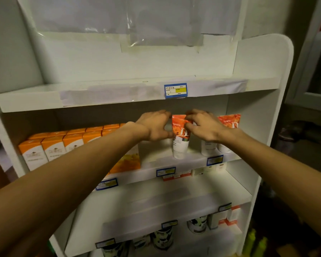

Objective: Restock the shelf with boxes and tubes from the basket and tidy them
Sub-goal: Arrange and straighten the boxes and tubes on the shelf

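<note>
The tube (180, 138) stands cap-down on the shelf (189, 162), between both hands. Right hand (206, 127) pinches its crimped top; left hand (156, 125) steadies its side, fingers spread. It looks light and squashy, so it is best held near the stiff crimp.

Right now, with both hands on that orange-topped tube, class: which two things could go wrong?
1. The tube stands on its narrow cap near the shelf edge; a nudge from the left hand could tip it off.
2. The right hand hides a neighbouring tube; shifting its grip might knock that over.
</note>
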The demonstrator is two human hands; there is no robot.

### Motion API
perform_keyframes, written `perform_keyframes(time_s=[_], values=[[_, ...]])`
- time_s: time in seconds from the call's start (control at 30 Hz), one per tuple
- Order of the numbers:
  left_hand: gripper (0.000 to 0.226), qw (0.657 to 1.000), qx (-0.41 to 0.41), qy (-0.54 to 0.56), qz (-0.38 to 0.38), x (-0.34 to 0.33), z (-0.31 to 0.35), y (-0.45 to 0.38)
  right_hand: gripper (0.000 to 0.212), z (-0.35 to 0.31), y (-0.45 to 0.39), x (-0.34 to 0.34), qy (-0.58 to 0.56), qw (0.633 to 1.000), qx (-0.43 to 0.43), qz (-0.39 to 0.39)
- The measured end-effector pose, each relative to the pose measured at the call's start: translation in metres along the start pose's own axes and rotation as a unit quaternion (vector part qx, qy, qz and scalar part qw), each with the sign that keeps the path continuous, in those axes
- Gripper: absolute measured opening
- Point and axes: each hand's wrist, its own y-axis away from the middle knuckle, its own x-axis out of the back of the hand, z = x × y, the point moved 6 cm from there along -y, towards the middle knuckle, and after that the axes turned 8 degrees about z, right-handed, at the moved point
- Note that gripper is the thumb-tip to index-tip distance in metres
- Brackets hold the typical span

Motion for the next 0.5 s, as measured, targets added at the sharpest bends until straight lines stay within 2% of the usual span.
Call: perform_keyframes(time_s=[0.1,0.27,0.37,0.5], values=[[0.062,0.999,0.004,0.014,0.039,0.001,0.005,-0.007,0.043,0.001,0.0,0.002,-0.064,0.997,-0.036,-0.001],[0.046,0.999,-0.01,0.014,0.044,-0.001,0.009,-0.013,0.038,0.008,-0.006,0.007,-0.106,0.993,-0.055,0.014],[0.032,0.999,-0.01,0.008,0.037,-0.004,0.004,-0.015,0.042,0.012,-0.012,0.008,-0.08,0.995,-0.058,0.032],[0.02,0.998,0.009,0.055,0.021,-0.002,-0.003,-0.012,0.036,0.015,-0.018,0.003,-0.064,0.995,-0.068,0.035]])
